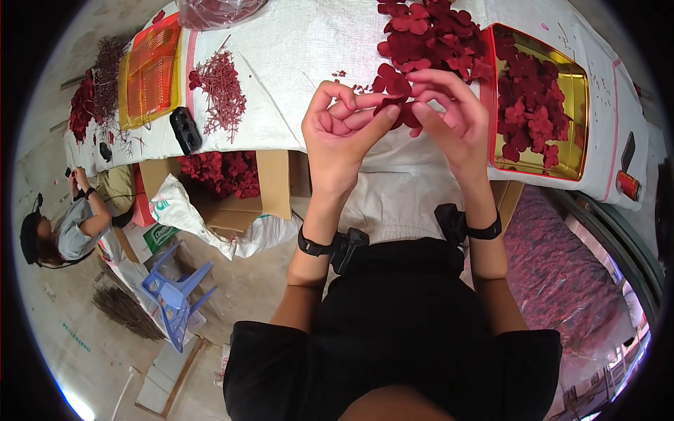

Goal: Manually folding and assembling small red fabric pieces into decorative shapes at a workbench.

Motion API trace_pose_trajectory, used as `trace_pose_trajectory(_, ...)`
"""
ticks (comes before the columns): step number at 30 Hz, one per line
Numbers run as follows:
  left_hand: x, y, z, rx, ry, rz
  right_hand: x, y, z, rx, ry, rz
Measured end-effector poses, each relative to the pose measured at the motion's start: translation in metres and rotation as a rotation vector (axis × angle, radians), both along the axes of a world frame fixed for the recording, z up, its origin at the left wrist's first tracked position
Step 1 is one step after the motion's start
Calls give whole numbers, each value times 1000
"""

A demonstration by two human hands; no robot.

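On the table, the tray stands just right of the pile. Over the table's near edge, the left hand and right hand pinch red petals between them. Best keep the 2 grips light, fingertips only, lest a petal tear.

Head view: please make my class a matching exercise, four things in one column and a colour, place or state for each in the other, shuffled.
Things:
1. Left hand and right hand
2. Tray
3. Plastic chair
4. Cardboard box

Descriptions:
A. Blue
B. Brown and open
C. Fingertips on dark red petals
D. Gold inside, red-rimmed

Pairs: 1-C, 2-D, 3-A, 4-B
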State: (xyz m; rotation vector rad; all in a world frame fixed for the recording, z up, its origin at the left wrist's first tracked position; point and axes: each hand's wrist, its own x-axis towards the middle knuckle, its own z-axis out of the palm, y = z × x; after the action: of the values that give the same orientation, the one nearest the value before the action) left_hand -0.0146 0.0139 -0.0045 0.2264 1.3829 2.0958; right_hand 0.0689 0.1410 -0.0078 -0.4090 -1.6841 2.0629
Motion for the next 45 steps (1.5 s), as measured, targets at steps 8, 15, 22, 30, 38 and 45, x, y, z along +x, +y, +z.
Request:
trace_pose_trajectory(8,3,-2,0,4,209,75,7,-14,0,-162,49,-52)
trace_pose_trajectory(15,14,-4,4,17,404,150,11,-16,-7,241,247,-146)
trace_pose_trajectory(22,28,-2,15,120,499,241,12,-17,4,345,356,-164)
trace_pose_trajectory(30,27,-2,18,189,501,287,10,-13,18,294,306,-97)
trace_pose_trajectory(38,21,1,22,113,519,252,13,-17,12,163,335,-63)
trace_pose_trajectory(45,-18,8,-25,-258,634,-144,31,-2,-24,-329,-73,-263)
